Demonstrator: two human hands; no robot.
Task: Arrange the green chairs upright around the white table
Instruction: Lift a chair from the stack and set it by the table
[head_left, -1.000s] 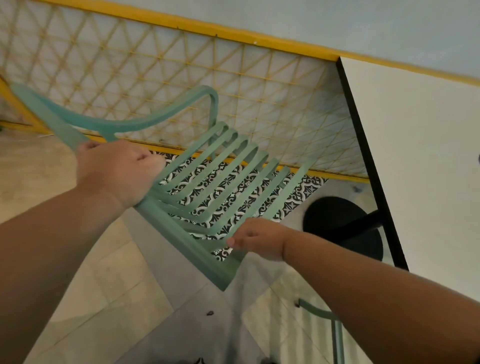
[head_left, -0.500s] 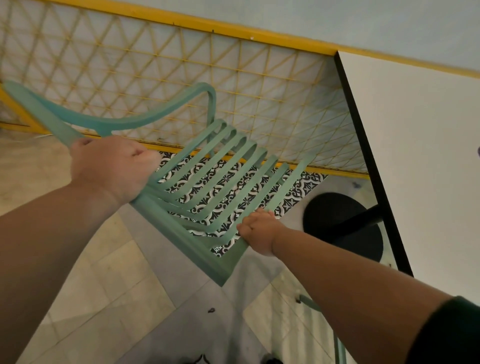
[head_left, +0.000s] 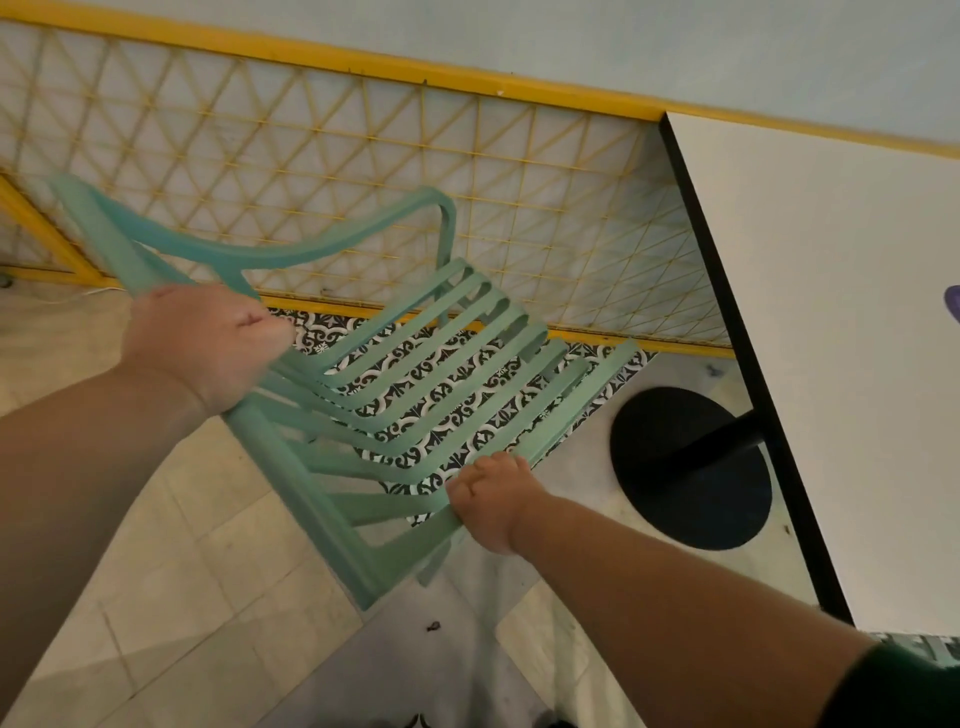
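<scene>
The left hand (head_left: 208, 343) is fisted tight round the back rail of the green chair (head_left: 306, 493), and the right hand (head_left: 491, 499) curls its fingers over the side rail. The chair sits tilted between them, near the left edge of the white table (head_left: 841, 364), in front of the yellow lattice fence (head_left: 363, 171).

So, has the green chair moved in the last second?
Yes, a little. The near corner of the green chair has swung toward the lower left of the view, away from the black table base, while its far slat ends hardly shifted.
</scene>
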